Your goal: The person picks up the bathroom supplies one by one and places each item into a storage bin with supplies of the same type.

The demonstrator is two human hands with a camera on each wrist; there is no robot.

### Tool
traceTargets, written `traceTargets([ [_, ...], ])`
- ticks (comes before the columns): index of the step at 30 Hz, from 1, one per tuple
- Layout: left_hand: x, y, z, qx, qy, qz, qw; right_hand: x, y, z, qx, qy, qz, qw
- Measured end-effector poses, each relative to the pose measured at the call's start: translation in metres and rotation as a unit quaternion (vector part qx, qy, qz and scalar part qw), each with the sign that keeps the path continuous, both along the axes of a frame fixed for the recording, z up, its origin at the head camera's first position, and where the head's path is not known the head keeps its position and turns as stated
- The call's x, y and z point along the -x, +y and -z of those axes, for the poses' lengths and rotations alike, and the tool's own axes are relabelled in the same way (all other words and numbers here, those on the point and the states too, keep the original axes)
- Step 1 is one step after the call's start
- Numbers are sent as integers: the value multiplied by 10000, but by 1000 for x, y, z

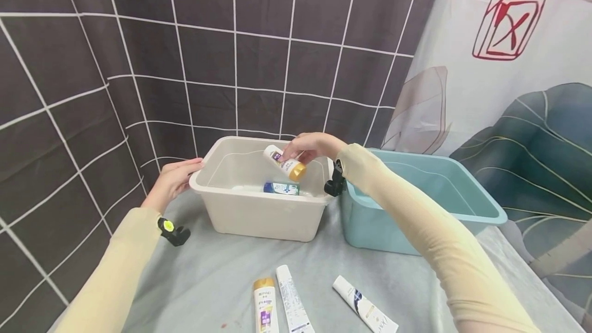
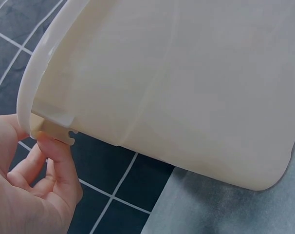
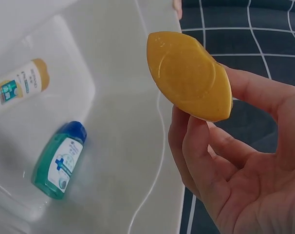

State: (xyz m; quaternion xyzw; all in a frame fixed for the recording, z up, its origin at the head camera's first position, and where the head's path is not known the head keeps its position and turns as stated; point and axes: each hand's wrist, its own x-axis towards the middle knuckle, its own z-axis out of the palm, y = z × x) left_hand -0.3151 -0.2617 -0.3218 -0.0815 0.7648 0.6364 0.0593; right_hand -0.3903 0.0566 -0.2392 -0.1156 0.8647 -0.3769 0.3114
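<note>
My right hand (image 1: 313, 146) holds a white shampoo bottle (image 1: 282, 163) with a gold cap, tilted cap-down over the inside of the beige bin (image 1: 263, 217). In the right wrist view the bottle's cap (image 3: 189, 75) faces the camera, with thumb and fingers on either side. My left hand (image 1: 172, 181) pinches the bin's left rim between thumb and fingers. Inside the bin lie a green bottle (image 3: 57, 168) with a blue cap and another white bottle (image 3: 23, 85) with a gold cap.
A blue-green bin (image 1: 388, 227) stands right of the beige one, partly behind my right arm. On the grey cloth in front lie a gold-capped shampoo bottle (image 1: 265, 304), a white tube (image 1: 292, 299) and another white tube (image 1: 365, 304). A dark tiled-pattern curtain (image 1: 259, 60) hangs behind.
</note>
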Motion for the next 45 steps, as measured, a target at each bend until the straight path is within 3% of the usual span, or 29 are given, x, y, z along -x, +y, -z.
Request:
traceTargets([
  [23, 4, -2, 2, -56, -13, -26, 10000, 19, -21, 13, -188, -201, -33, 9996],
  [35, 5, -3, 3, -70, -33, -54, 10000, 23, -24, 21, -496, -70, -90, 9987],
  [45, 6, -1, 3, -46, -43, -153, 9999, 28, -29, 27, -649, -139, -290, 9974],
])
